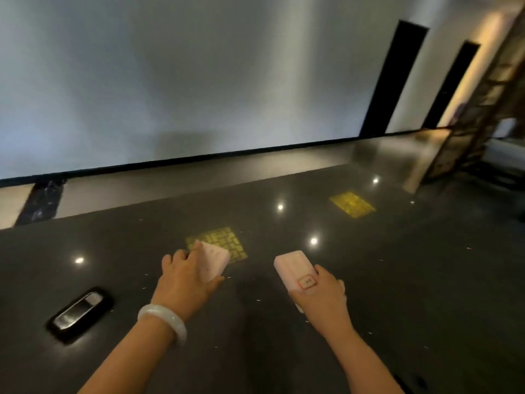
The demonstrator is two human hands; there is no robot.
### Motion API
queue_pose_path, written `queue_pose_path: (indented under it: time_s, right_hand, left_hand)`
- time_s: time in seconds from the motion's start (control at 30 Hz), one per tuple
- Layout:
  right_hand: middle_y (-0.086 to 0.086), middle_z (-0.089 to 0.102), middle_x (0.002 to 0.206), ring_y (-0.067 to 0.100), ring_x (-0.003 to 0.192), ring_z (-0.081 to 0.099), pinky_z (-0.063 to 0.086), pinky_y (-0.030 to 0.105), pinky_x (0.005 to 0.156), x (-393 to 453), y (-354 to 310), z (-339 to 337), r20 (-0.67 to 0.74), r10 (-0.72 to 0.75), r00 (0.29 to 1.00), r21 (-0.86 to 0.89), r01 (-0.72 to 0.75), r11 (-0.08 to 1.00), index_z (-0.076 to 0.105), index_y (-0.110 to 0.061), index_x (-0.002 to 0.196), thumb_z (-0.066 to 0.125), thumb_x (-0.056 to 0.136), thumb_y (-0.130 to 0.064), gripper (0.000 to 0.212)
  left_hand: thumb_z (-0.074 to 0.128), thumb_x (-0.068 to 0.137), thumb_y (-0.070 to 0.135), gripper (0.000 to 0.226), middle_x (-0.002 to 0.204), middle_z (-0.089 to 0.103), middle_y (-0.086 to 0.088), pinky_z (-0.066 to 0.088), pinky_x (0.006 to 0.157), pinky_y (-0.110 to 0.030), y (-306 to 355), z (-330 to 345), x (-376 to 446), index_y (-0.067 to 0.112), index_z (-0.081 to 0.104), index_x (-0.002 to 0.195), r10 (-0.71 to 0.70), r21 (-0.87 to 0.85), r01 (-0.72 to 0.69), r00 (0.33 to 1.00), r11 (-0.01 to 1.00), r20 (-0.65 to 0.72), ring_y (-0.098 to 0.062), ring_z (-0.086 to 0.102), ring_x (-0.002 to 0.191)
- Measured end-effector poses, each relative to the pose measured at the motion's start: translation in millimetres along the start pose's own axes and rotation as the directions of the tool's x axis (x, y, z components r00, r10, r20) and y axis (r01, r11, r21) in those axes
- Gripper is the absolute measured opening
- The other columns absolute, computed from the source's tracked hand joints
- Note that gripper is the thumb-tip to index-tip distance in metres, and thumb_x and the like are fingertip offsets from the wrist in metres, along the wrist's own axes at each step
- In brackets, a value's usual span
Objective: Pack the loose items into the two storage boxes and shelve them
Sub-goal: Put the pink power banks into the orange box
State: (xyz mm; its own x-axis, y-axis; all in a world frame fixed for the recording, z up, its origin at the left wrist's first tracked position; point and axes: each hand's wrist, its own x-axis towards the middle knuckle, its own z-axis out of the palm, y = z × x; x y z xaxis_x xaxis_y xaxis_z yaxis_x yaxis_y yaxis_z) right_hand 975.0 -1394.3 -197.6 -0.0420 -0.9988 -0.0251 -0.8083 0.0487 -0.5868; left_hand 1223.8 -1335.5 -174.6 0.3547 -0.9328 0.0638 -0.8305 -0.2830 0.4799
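Pink box (289, 270) in right hand (322, 291), long axis away-left

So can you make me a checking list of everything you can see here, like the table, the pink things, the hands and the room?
Surface: dark glossy table, lamp glints on it.
Job's things: two pink boxes, one in the left hand, one in the right hand.
Clutter: black device at left; two yellow patterned patches.
Hands: fingers of both curled round their boxes; white bangle on left wrist.
Cables: nothing seen.
Surroundings: pale wall, wooden rack at right.
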Motion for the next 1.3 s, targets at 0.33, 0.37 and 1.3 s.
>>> queue_pose_path:
  time_s: [0.33,0.37,1.3]
  right_hand:
    - [-0.008,0.046,0.133,0.017,0.125,0.037,0.040,0.041,0.103,-36.1,171.9,-195.9,-0.337,0.144,0.930,0.096,-0.119,0.988,0.030,-0.024,0.145,0.072,0.074,-0.047,0.085]
    - [-0.008,0.046,0.133,0.016,0.125,0.038,0.040,0.040,0.103,-42.2,190.7,-211.9,-0.366,0.173,0.914,0.089,-0.151,0.985,0.030,-0.026,0.145,0.072,0.074,-0.048,0.085]
    - [-0.037,0.036,0.107,-0.012,0.100,0.038,0.029,0.012,0.074,-102.3,398.8,-287.2,0.272,0.064,0.960,-0.138,-0.027,0.990,0.032,-0.052,0.128,0.076,0.060,-0.051,0.081]
  left_hand:
    - [0.059,0.080,0.061,0.079,0.131,0.045,-0.004,0.036,0.100,-0.041,241.7,106.4,-57.2,0.031,0.022,0.144,0.465,-0.084,-0.458,0.878,0.885,0.115,-0.028,0.036,0.121]
    - [0.059,0.080,0.061,0.081,0.131,0.044,-0.004,0.037,0.100,-0.041,265.3,120.0,-66.2,0.032,0.021,0.144,0.503,-0.088,-0.495,0.853,0.864,0.138,-0.029,0.036,0.122]
    - [0.061,0.081,0.058,0.085,0.131,0.035,0.001,0.041,0.093,-0.035,426.1,217.4,-188.9,0.027,0.021,0.148,0.638,-0.136,-0.629,0.716,0.766,0.284,-0.019,0.033,0.121]
